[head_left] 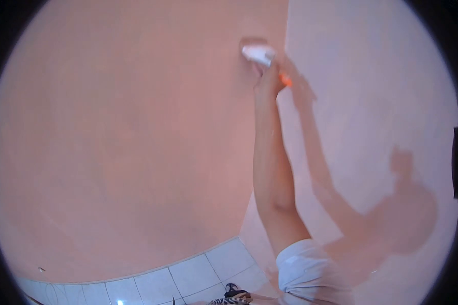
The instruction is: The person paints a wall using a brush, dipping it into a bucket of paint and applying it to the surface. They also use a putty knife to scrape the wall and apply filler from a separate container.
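My right hand (268,76) is raised high on the arm stretched out in front of me, near the corner where two walls meet. Its fingers are closed round a paintbrush (259,54) with a whitish head and an orange handle end showing below the hand. The brush head is at the pinkish-orange wall (137,127), slightly blurred; a dark shadow lies just above it. Whether the bristles press on the wall is hard to tell. My left hand is out of view.
A paler pink wall (371,76) stands on the right and carries the shadow of my head and arm. White floor tiles (196,272) run along the wall's foot. A sandal (231,288) shows at the bottom, and a dark object (457,162) at the right edge.
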`<act>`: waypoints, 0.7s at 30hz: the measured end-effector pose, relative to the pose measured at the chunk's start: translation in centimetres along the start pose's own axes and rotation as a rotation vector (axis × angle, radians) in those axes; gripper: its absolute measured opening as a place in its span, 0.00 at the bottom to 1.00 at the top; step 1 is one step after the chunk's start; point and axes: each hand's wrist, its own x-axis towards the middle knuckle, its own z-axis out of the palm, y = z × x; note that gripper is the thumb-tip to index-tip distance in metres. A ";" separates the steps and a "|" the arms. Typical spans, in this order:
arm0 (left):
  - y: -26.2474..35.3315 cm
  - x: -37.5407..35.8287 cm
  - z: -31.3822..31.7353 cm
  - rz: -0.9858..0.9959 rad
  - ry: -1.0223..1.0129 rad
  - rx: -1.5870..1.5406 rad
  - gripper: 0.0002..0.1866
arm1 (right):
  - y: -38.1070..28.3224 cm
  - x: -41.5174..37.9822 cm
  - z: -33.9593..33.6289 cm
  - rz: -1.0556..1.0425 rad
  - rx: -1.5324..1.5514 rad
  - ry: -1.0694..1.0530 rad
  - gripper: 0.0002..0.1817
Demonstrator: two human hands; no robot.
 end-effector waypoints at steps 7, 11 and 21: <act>-0.2 0.6 -0.5 -0.023 -0.024 0.008 0.18 | -0.1 -5.6 -6.7 -0.024 -0.104 0.019 0.16; -0.3 0.8 -0.6 -0.032 -0.013 -0.058 0.18 | -3.7 2.6 4.0 -0.067 0.158 -0.074 0.18; -1.8 -1.4 1.7 -0.004 -0.058 0.062 0.21 | 2.5 -13.6 -12.6 0.280 -0.254 0.164 0.20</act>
